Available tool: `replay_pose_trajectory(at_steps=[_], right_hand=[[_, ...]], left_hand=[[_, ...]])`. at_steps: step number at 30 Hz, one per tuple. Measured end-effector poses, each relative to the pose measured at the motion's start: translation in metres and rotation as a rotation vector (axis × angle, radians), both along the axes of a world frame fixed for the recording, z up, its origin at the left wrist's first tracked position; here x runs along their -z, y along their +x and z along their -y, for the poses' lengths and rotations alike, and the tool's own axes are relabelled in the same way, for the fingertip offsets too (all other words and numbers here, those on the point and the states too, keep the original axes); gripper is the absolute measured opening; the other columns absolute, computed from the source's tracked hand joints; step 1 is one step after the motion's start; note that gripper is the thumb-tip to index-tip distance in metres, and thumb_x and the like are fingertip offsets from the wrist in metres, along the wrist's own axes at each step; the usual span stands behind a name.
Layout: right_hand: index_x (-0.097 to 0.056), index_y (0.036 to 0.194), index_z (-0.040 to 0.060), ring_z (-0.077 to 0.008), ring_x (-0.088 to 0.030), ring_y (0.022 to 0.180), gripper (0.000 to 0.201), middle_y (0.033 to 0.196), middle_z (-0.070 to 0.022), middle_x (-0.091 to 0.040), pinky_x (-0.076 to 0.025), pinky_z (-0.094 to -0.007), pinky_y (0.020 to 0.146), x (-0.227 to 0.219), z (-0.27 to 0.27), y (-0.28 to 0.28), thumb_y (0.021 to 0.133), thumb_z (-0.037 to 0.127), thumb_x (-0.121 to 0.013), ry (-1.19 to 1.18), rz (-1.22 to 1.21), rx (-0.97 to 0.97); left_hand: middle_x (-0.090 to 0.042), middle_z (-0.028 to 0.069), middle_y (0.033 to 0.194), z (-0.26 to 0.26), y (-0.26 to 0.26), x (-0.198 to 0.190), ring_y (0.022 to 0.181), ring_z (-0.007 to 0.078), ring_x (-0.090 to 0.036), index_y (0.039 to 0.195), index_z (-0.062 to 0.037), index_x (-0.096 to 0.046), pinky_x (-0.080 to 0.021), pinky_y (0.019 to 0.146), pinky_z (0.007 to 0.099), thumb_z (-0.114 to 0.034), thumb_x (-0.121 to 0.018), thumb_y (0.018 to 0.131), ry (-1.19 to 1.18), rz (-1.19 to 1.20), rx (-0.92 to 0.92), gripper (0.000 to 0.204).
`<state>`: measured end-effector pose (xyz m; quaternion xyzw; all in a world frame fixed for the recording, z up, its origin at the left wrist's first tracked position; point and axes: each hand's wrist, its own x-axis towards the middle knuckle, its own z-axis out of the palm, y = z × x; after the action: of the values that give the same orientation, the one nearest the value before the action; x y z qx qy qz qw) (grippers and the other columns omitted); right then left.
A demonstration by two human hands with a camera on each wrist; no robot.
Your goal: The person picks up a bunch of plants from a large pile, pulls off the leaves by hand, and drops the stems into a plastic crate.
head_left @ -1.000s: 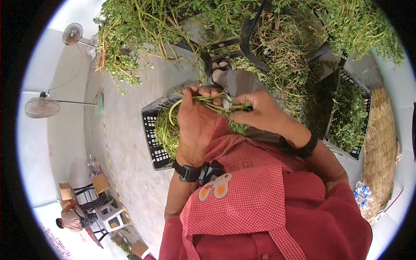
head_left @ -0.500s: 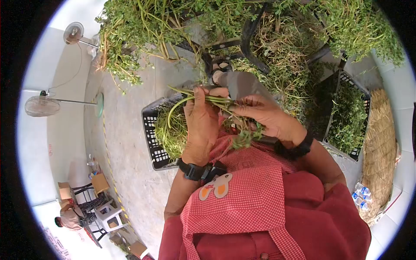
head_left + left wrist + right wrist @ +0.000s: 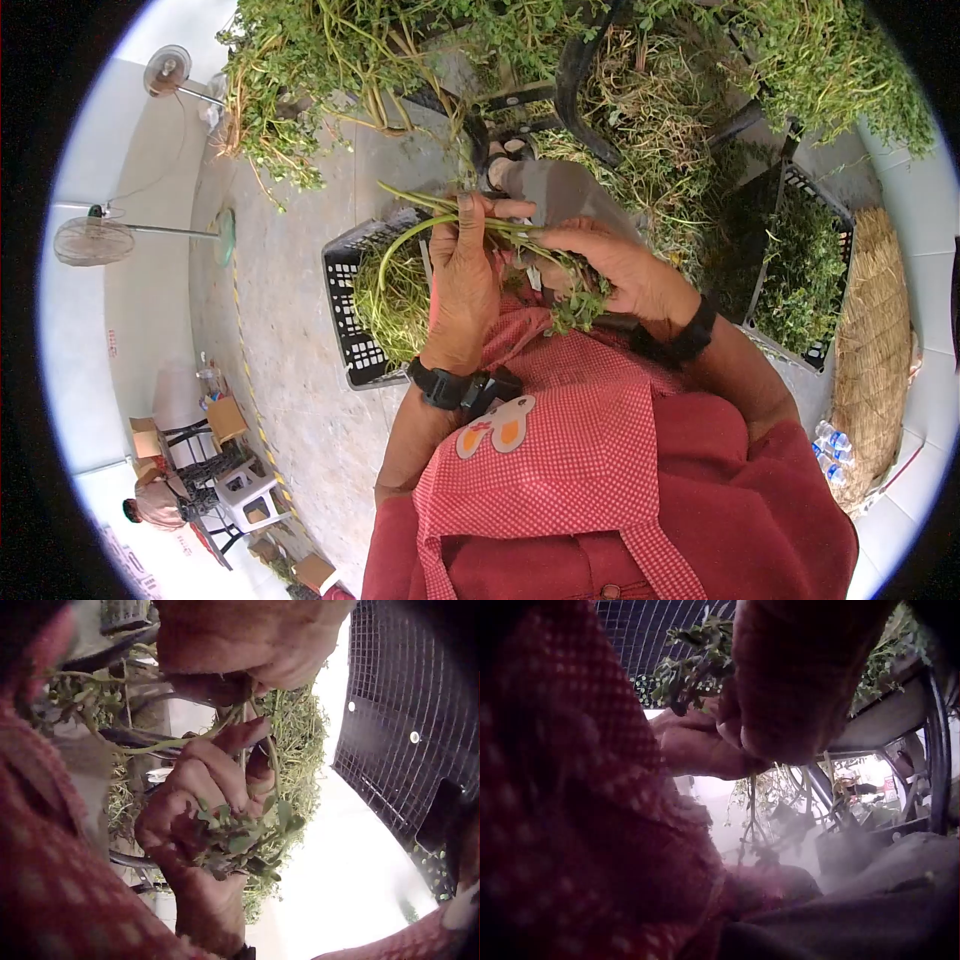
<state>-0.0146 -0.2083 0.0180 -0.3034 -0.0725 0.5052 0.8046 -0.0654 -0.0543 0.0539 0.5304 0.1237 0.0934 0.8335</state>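
apron (image 3: 560, 480) of red check is worn over a red top, likely so that dirt is kept off the clothes. just past it, a small bunch of green stems (image 3: 415, 232) is held up above the lap by both hands. the bare ends are gripped by the left hand (image 3: 462, 290), between thumb and fingers, perhaps so that the stems are kept together. the same bunch is pinched by the right hand (image 3: 630, 270), with its fingers curled and the leaves (image 3: 580, 305) hanging beneath. how hard it is squeezed cannot be told. by the left hand, a black crate (image 3: 345, 305) is set on the floor, with thin stems (image 3: 395, 325) piled inside; it seems to be put there to be within easy reach. on the right, leafy greens (image 3: 800, 275) are kept in another crate (image 3: 818, 190), beside a straw roll (image 3: 872, 360). farther out, a messy heap (image 3: 665, 130) is spread below, and big leafy bunches (image 3: 330, 65) are laid up high. farthest off, two fans (image 3: 95, 240) are stood by the wall, maybe for cool air, and a person (image 3: 163, 500) is seen near a white stool (image 3: 245, 495).
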Motion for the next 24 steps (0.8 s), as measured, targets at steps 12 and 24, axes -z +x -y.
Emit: replay_pose_trajectory(at_steps=[12, 24], right_hand=[[-0.062, 0.083, -0.0035, -0.0204, -0.061, 0.060, 0.032, 0.064, -0.0192, -0.057, -0.048, -0.0344, 0.055, 0.016, -0.020, 0.002, 0.072, 0.027, -0.064, -1.016, 1.258, 0.264], [-0.058, 0.095, 0.0016, -0.0089, -0.047, 0.055, 0.024, 0.068, 0.0000, -0.052, -0.037, -0.0215, 0.050, -0.002, 0.006, 0.002, 0.092, 0.025, -0.051, -0.073, 0.320, -0.137]], left_hand=[[-0.055, 0.0044, 0.063, 0.004, -0.002, -0.008, 0.049, 0.0108, -0.046, 0.088, -0.0072, -0.047, -0.039, 0.046, 0.0219, -0.032, -0.041, 0.097, 0.201, -0.039, -0.018, 0.027], [-0.054, 0.0067, 0.066, -0.019, -0.002, 0.003, 0.066, 0.0179, -0.052, 0.090, -0.0075, -0.047, -0.046, 0.063, 0.0325, -0.031, -0.044, 0.096, -0.141, -0.008, -0.140, 0.024]])
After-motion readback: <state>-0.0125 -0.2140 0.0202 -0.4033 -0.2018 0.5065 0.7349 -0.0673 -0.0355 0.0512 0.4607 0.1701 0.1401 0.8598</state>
